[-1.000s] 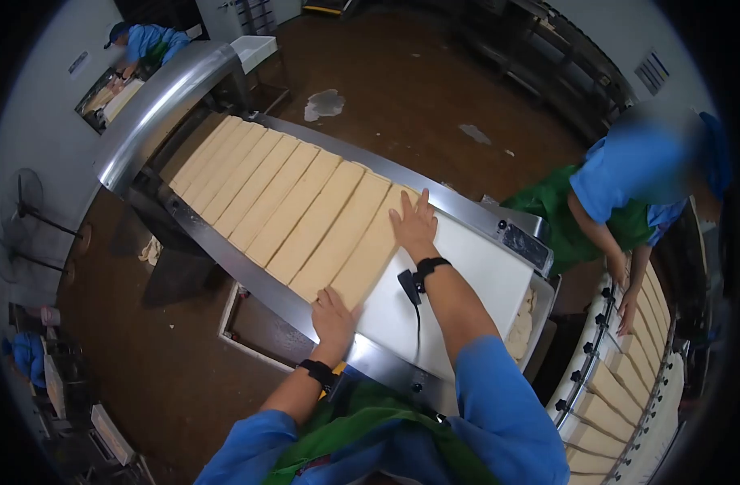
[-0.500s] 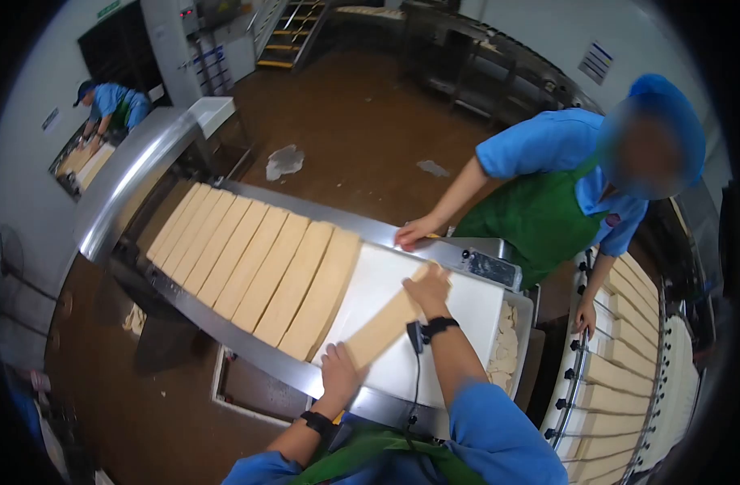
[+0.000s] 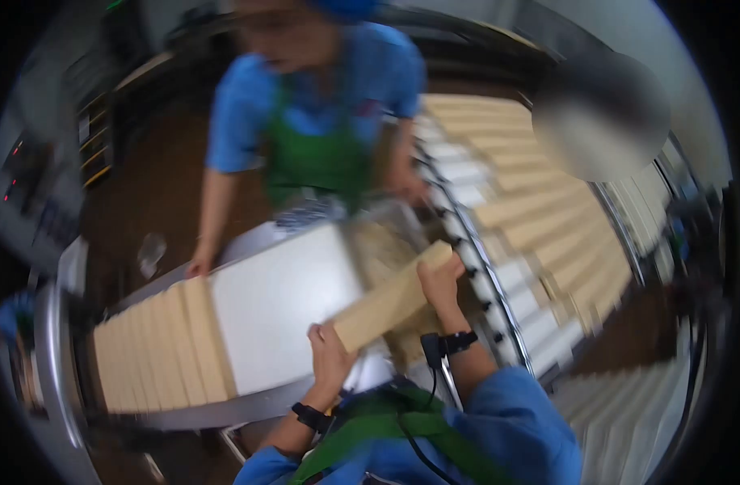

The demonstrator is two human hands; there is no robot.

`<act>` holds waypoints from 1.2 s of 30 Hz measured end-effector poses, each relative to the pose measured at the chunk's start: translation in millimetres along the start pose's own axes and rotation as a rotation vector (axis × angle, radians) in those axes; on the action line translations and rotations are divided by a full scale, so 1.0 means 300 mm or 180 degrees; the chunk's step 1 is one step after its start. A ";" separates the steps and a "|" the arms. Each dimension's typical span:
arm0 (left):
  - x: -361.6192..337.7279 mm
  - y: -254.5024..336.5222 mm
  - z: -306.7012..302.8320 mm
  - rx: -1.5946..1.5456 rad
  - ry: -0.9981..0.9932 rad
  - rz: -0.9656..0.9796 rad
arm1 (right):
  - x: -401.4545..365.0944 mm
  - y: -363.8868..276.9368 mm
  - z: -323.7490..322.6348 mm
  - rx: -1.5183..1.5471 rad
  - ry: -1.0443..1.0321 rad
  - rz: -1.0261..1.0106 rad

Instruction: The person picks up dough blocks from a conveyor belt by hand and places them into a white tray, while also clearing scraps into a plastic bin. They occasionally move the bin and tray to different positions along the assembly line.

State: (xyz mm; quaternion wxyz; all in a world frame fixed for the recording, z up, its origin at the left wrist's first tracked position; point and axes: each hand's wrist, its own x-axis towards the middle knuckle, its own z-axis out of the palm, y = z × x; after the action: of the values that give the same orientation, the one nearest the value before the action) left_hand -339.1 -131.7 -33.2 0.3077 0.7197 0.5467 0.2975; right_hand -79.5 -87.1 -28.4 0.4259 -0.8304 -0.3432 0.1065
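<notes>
Pale beige dough, a long strip (image 3: 390, 301), is gripped at its two ends: the lower end is held in the left hand (image 3: 330, 357), the upper end in the right hand (image 3: 441, 284). The strip is held slantwise over the bin (image 3: 376, 242), past the end of the white belt (image 3: 285, 299). At the belt's other end, a row (image 3: 161, 347) of strips is laid side by side. One hand (image 3: 199, 267) of a co-worker (image 3: 321, 105) is placed beside that row. More dough (image 3: 540, 206) is spread across a second conveyor (image 3: 511, 311), blurred.
</notes>
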 end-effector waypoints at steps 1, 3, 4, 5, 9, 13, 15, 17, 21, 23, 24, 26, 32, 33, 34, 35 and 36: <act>0.013 0.072 0.031 0.0070 -0.0020 0.0321 | 0.015 0.042 -0.113 0.0186 0.0250 -0.0033; 0.024 0.224 0.101 0.0024 -0.0140 0.0932 | 0.057 0.162 -0.323 -0.0171 0.0723 0.0295; 0.021 0.315 0.124 -0.0137 -0.0430 0.1064 | 0.066 0.212 -0.443 -0.0221 0.0864 0.0526; 0.019 0.394 0.155 -0.0047 -0.0678 0.1395 | 0.078 0.272 -0.553 -0.0224 0.0981 0.0718; -0.035 0.605 0.285 -0.0149 -0.2070 0.2043 | 0.065 0.517 -0.905 -0.0558 0.1029 0.1601; -0.097 0.746 0.383 -0.0426 -0.3126 0.2966 | 0.012 0.697 -1.141 -0.0322 0.0614 0.2010; -0.142 0.773 0.451 -0.0521 -0.3793 0.2768 | 0.000 0.851 -1.196 -0.0791 0.0297 0.1844; -0.200 0.757 0.531 -0.0689 -0.4137 0.2770 | 0.008 0.897 -1.232 -0.1143 -0.0141 0.1730; -0.241 0.787 0.616 -0.0978 -0.4626 0.2626 | 0.107 0.808 -1.289 -0.2142 -0.0736 0.1850; -0.239 0.799 0.640 -0.1017 -0.4632 0.2532 | 0.166 0.887 -1.312 -0.2067 -0.0791 0.1877; -0.229 0.810 0.661 -0.1041 -0.4612 0.2523 | 0.189 0.917 -1.318 -0.2084 -0.0733 0.1935; -0.233 0.802 0.700 -0.1063 -0.4288 0.2963 | 0.202 0.963 -1.314 -0.2115 -0.0652 0.2059; -0.216 0.825 0.756 -0.0940 -0.4743 0.2471 | 0.208 1.023 -1.323 -0.1820 -0.0183 0.1832; -0.219 0.820 0.780 -0.0952 -0.4763 0.2461 | 0.209 1.036 -1.325 -0.1868 -0.0136 0.1748; -0.215 0.821 0.804 -0.0957 -0.4720 0.2549 | 0.220 1.043 -1.329 -0.1916 -0.0072 0.1655; -0.215 0.819 0.825 -0.0961 -0.4680 0.2630 | 0.223 1.049 -1.331 -0.2009 0.0050 0.1602; -0.221 0.819 0.835 -0.0965 -0.4648 0.2694 | 0.213 1.040 -1.331 -0.2099 0.0158 0.1557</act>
State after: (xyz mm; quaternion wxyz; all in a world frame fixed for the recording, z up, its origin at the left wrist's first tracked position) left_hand -14.1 -277.9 -9.3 0.5385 0.8254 -0.1487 -0.0808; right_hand 304.8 -423.4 -19.2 0.1073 -0.9818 -0.1411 0.0688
